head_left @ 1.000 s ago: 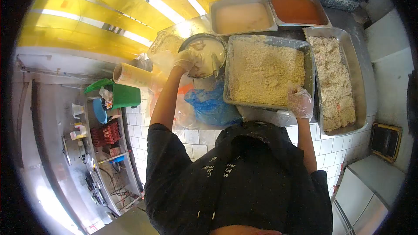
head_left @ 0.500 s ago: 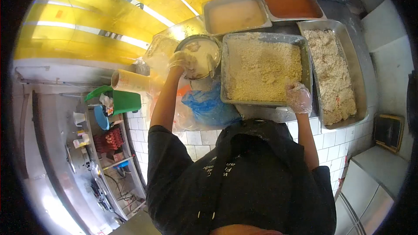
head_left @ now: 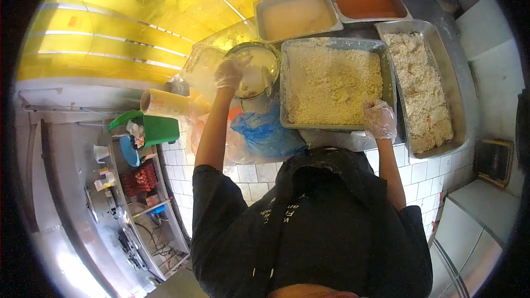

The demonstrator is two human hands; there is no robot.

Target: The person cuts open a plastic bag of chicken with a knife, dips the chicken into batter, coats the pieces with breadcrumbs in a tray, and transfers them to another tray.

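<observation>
My left hand (head_left: 229,73), in a clear plastic glove, reaches over the near left rim of a round metal bowl (head_left: 277,72). Pale batter (head_left: 258,72) fills the bowl, with coated lumps in it. The fingers of this hand point into the batter and are too blurred to read. My right hand (head_left: 379,120), also gloved, rests at the near right corner of a deep rectangular tray (head_left: 331,128) of yellowish crumbs (head_left: 337,85). Its fingers are curled at the crumbs' edge; whatever they may hold is hidden.
Behind stand a tray of pale orange liquid (head_left: 298,17) and one of red-orange liquid (head_left: 369,2). A long metal pan (head_left: 461,127) of floury coating is on the right. A blue plastic bag (head_left: 268,132) and a plastic film roll (head_left: 171,104) lie on the left.
My left hand has shifted slightly, its fingers reaching farther over the batter. My right hand stays at the crumb tray's corner. The view has moved a little.
</observation>
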